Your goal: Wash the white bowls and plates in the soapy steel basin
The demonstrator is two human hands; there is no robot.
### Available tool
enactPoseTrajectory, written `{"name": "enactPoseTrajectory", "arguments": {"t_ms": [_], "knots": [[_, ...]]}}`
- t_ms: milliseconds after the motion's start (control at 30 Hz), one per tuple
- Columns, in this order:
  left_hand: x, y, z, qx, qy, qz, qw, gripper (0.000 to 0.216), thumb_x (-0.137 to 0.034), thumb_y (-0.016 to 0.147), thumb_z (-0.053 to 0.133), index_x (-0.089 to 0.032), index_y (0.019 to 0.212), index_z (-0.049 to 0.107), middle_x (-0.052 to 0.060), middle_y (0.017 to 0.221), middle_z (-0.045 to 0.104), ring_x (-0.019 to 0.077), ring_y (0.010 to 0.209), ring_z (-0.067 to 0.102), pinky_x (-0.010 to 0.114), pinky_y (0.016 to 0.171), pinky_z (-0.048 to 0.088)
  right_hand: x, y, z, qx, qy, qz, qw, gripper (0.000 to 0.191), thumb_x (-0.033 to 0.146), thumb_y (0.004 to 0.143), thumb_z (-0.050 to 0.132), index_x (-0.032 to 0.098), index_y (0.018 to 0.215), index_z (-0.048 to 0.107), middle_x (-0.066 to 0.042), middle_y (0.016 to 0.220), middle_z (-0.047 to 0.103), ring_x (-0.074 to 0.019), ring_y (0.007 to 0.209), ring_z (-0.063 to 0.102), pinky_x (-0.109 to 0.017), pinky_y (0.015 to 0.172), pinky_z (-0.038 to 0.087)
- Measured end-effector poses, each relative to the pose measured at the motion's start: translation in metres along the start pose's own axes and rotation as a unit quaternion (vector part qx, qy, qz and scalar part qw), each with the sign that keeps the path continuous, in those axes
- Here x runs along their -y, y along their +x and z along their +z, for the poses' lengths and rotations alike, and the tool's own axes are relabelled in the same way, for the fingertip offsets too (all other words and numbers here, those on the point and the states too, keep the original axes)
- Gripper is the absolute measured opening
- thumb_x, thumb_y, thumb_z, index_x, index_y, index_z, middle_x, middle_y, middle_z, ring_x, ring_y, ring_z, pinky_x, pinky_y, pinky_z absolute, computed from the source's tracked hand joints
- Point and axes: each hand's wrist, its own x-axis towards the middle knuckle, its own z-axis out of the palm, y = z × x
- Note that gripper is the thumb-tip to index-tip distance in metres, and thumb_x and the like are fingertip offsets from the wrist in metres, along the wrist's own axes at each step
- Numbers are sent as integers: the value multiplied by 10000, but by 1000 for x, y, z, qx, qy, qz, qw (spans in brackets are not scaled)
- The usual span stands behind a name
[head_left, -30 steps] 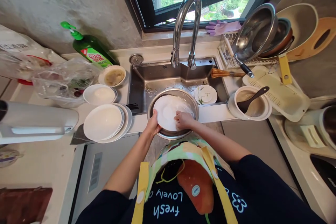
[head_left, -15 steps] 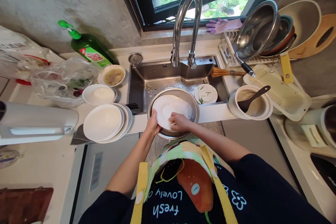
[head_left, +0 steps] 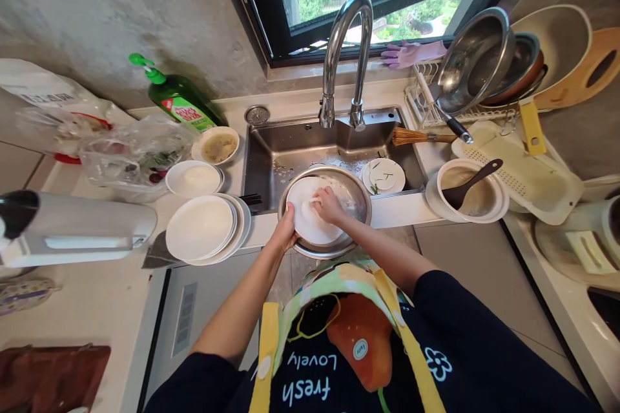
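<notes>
A white plate (head_left: 312, 227) is tilted inside a round metal basin (head_left: 363, 206) at the near edge of the sink. My left hand (head_left: 287, 230) grips the plate's left rim, thumb on top and fingers underneath. On the plate's upper face rests my right hand (head_left: 330, 206), its fingers curled together and pressed down. Something whitish shows at those fingertips, too small to make out. Behind the basin, small white dishes (head_left: 394, 179) with green scraps lie in the steel sink (head_left: 271, 142).
Stacked white bowls and plates (head_left: 198, 229) stand left of the basin, near a green soap bottle (head_left: 181, 100). A chrome faucet (head_left: 332, 64) arches over the sink. To the right are a white pot (head_left: 438, 197) with a dark spoon and a loaded dish rack (head_left: 421, 100).
My right hand has moved up across the plate, from its lower part toward its upper middle. The plate has shifted slightly and my left hand still grips its rim. The whole view has shifted a little.
</notes>
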Motion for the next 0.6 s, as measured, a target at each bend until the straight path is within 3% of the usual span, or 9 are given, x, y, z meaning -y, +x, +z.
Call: {"name": "enactPoseTrajectory", "arguments": {"t_ms": [100, 200, 367, 500, 600], "knots": [[2, -2, 0, 12, -4, 2, 1000, 533, -484, 911, 353, -111, 1252, 524, 157, 987, 700, 209, 911, 675, 322, 807, 542, 8, -5, 1, 9, 81, -55, 995, 165, 167, 763, 570, 161, 925, 601, -40, 907, 507, -150, 836, 499, -274, 810, 420], [5, -1, 0, 3, -17, 16, 1000, 527, -472, 917, 350, -106, 1257, 516, 153, 988, 700, 208, 907, 675, 324, 814, 540, 10, -17, -6, 81, 105, -76, 988, 154, 191, 705, 631, 170, 858, 634, -8, 842, 534, -126, 753, 504, -235, 742, 410], [7, 5, -1, -35, -28, 30, 999, 520, -463, 894, 419, -155, 1312, 462, 134, 1025, 692, 185, 899, 677, 302, 829, 534, -3, -34, -24, 181, -41, -22, 982, 122, 243, 647, 661, 181, 750, 639, -7, 791, 610, -152, 753, 542, -232, 671, 384], [4, 1, -2, -32, -14, 23, 999, 507, -430, 889, 454, -219, 1348, 413, 102, 1016, 695, 161, 822, 687, 300, 781, 551, -12, -31, -30, 142, -168, 74, 973, 169, 240, 738, 569, 193, 888, 631, -80, 954, 628, -211, 830, 579, -286, 686, 401], [-1, -5, -4, -25, 13, 13, 1000, 509, -424, 887, 459, -201, 1343, 419, 101, 946, 704, 155, 712, 685, 296, 697, 568, -13, -20, -27, 87, -181, 125, 972, 256, 210, 810, 497, 210, 1057, 564, -114, 1136, 546, -210, 864, 579, -314, 723, 419]]}}
